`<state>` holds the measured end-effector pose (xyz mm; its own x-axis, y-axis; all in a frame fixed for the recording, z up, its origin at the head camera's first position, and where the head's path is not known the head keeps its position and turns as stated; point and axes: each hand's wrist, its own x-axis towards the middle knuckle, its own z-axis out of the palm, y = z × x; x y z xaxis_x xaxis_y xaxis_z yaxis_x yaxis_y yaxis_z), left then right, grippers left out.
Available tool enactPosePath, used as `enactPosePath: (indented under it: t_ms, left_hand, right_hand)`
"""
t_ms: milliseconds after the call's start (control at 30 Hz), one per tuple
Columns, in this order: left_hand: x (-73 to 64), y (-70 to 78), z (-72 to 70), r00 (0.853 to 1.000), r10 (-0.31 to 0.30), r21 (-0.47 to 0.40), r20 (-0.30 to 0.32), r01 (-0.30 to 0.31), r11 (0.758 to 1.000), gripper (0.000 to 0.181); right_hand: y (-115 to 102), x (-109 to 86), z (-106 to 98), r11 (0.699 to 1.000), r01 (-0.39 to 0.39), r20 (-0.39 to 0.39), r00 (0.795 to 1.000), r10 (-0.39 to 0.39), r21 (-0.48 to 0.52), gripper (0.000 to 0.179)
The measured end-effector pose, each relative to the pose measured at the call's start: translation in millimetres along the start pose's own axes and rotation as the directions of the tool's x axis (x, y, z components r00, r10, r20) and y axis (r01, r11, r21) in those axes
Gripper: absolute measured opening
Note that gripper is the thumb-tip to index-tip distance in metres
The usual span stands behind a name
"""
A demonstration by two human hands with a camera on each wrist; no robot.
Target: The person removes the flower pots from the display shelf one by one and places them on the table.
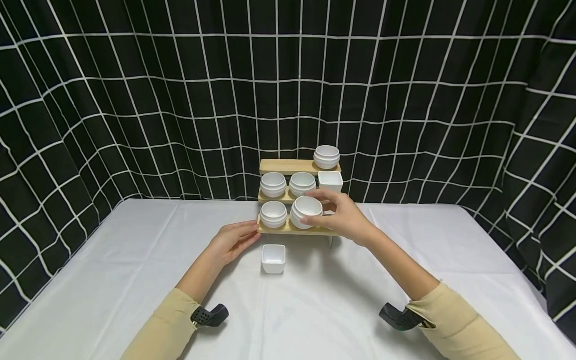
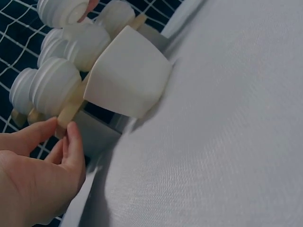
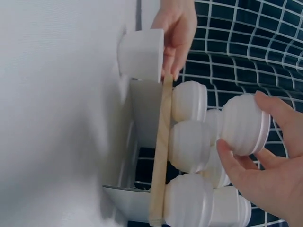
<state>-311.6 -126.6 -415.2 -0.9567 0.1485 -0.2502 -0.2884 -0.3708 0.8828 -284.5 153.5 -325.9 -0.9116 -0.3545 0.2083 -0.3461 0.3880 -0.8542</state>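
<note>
A tiered wooden display stand point(image 1: 292, 166) carries several small white ribbed bowls, among them one on the top tier point(image 1: 326, 157). My right hand point(image 1: 344, 215) holds a round white bowl point(image 3: 244, 124) between thumb and fingers, raised off the lowest tier. Three round bowls line that tier in the right wrist view, the nearest being a bowl point(image 3: 188, 201) at the right end. With thumb and fingertips, my left hand point(image 2: 45, 175) pinches the left end of the bottom wooden board point(image 2: 71, 106). A square white cup point(image 1: 273, 259) stands on the table before the stand.
On the middle tier sit two round bowls and another square white cup point(image 1: 330, 181) at its right. White cloth covers the table point(image 1: 135, 280). Behind it hangs a black curtain point(image 1: 216, 100) with a white grid.
</note>
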Motion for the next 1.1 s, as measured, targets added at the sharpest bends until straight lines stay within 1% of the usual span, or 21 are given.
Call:
enactPosePath:
  t_ms: [200,400,500,667,833,1100]
  left_hand:
    - [0.0,1.2,-1.6,1.000,0.004,0.010,0.007,-0.004,1.000,0.047]
    - [1.5,2.7,-2.3,0.999,0.013,0.027,0.034,-0.014,1.000,0.048]
    - [2.2,2.7,-2.7,0.999,0.012,0.034,0.043,-0.014,0.999,0.048]
    - [3.5,1.7,-4.1,0.999,0.011,0.034,0.038,-0.013,0.999,0.048]
    - [3.4,1.5,-4.4,0.999,0.010,0.033,0.036,-0.011,0.999,0.049]
    - [2.7,1.1,-3.9,0.999,0.014,0.029,0.036,-0.015,0.999,0.049]
  right_hand:
    - [5.9,-9.5,3.1,1.000,-0.011,0.014,1.000,0.011,0.014,0.063]
    - [12.9,-13.7,7.5,0.999,-0.003,0.032,0.999,0.002,0.049,0.062]
    - [16.7,-16.2,9.2,0.998,-0.014,0.039,0.999,0.011,0.060,0.064]
    - [21.0,-21.6,10.5,0.997,-0.026,0.047,0.999,0.023,0.076,0.066]
    - [21.4,-26.6,10.5,0.997,-0.020,0.054,0.998,0.015,0.080,0.063]
    - [25.9,-32.9,11.5,0.994,-0.034,0.085,0.996,0.026,0.102,0.061]
